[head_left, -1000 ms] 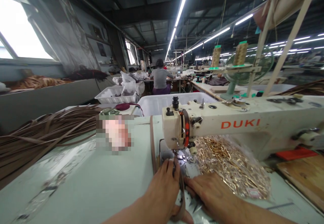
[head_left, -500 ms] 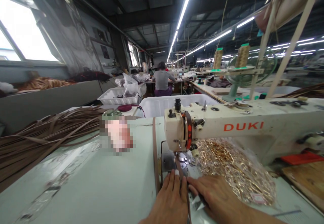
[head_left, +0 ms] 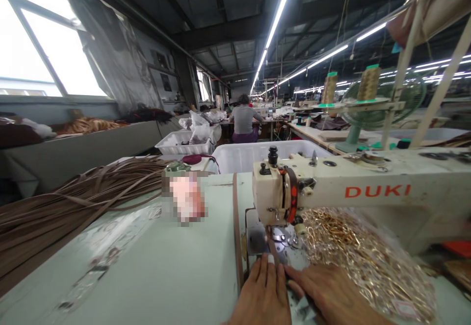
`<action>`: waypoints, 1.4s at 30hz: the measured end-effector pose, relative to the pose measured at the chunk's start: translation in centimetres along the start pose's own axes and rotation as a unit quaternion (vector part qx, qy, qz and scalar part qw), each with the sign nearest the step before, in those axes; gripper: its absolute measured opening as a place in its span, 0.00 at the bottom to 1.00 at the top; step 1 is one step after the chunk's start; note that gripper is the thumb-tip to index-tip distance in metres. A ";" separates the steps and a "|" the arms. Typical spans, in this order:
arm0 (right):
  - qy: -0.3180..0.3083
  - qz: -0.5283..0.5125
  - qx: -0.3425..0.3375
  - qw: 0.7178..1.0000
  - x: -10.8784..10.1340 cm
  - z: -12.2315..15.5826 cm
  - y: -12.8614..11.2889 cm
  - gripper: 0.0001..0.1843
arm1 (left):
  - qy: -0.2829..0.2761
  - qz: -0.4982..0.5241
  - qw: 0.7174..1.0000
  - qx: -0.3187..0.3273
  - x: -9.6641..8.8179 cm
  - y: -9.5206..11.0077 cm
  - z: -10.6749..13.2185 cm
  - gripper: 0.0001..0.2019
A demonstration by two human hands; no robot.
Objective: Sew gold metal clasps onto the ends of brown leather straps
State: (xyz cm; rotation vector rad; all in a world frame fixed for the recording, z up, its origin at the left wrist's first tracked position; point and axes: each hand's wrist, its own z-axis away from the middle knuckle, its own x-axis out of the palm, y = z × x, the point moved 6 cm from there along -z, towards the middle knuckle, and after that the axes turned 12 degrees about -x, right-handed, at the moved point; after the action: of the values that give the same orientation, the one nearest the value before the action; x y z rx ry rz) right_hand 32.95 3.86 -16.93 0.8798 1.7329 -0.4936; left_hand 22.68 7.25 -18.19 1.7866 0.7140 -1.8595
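Many brown strips (head_left: pixel 91 197) lie heaped well beyond the left hand and off to its left. Nearer, just left of that hand, a flat brown band (head_left: pixel 237 227) runs lengthwise along the pale table (head_left: pixel 184 266). The left hand (head_left: pixel 262 293) lies flat, its fingers straight and close together; the thumb is hidden, so I cannot tell whether it pinches anything. Just ahead of its fingertips, a narrow strip (head_left: pixel 273 249) leads up under the presser foot (head_left: pixel 270 232). Light, even pressure should serve here, with the fingers short of the needle and the strip running straight without being dragged.

To the right, the right hand (head_left: pixel 327 286) reaches inward, its forefinger stretched to the strip's right side, which seems a good place for steadying that edge. A pale, pointed piece (head_left: pixel 305 308) shows beneath it; whether it is gripped I cannot tell, but its tip would best be kept off the strip. Beyond and right of this hand sits a clear bag of gold-coloured hardware (head_left: pixel 353 251), under the sewing machine's arm (head_left: pixel 375 183).
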 end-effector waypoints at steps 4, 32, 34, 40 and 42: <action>0.010 0.006 -0.006 1.000 -0.1 0.0 -0.1 0.13 | 0.013 -0.005 1.000 0.009 0.1 0.1 0.1 0.21; 0.013 0.000 -0.002 1.000 0.1 0.1 0.0 0.14 | 0.063 -0.061 0.994 0.071 0.6 -0.3 0.6 0.19; 0.011 0.003 -0.005 1.000 0.2 0.2 0.0 0.14 | 0.091 -0.078 0.989 0.082 0.8 -0.3 0.8 0.19; 0.011 0.014 -0.013 1.000 0.0 0.2 0.0 0.14 | 0.162 -0.098 0.978 0.087 0.7 -0.3 1.1 0.18; 0.006 0.015 -0.013 1.000 0.2 0.2 0.1 0.15 | 0.175 -0.100 0.976 0.084 0.6 -0.3 1.1 0.17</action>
State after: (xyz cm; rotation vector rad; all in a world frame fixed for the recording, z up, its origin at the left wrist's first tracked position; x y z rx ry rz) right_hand 33.08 3.83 -17.13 0.8896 1.7308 -0.4462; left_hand 21.59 6.78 -18.72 2.2617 0.9149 -1.7911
